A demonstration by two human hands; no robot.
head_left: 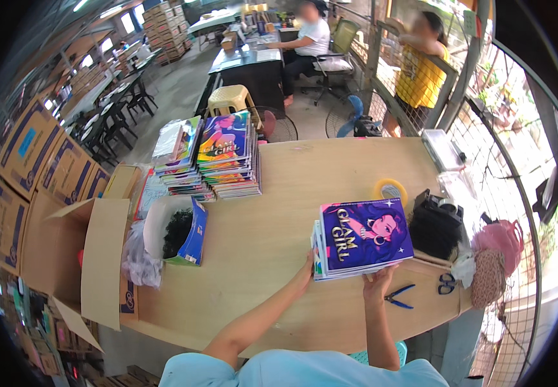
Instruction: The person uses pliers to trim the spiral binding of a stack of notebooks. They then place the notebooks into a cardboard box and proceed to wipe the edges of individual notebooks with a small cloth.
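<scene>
A stack of spiral-bound notebooks (368, 235) with a purple cover showing a drawn long-haired figure is on the right half of the table in front of me. My left hand (306, 269) grips its left side near the front corner. Along the near edge, my right hand (380, 281) holds the stack with fingers partly hidden under it. Blue-handled pliers (400, 297) lie just right of my right hand, with dark scissors (446, 284) farther right. Behind the stack rests a yellow roll of tape (383, 183).
Two tall piles of notebooks (230, 158) stand at the back left. Nearer are a blue-and-white carton (192, 232) with black contents and an open cardboard box (105, 264). A black container (430, 232) sits at the right edge. Beyond the table, one person sits at a desk; another stands by mesh.
</scene>
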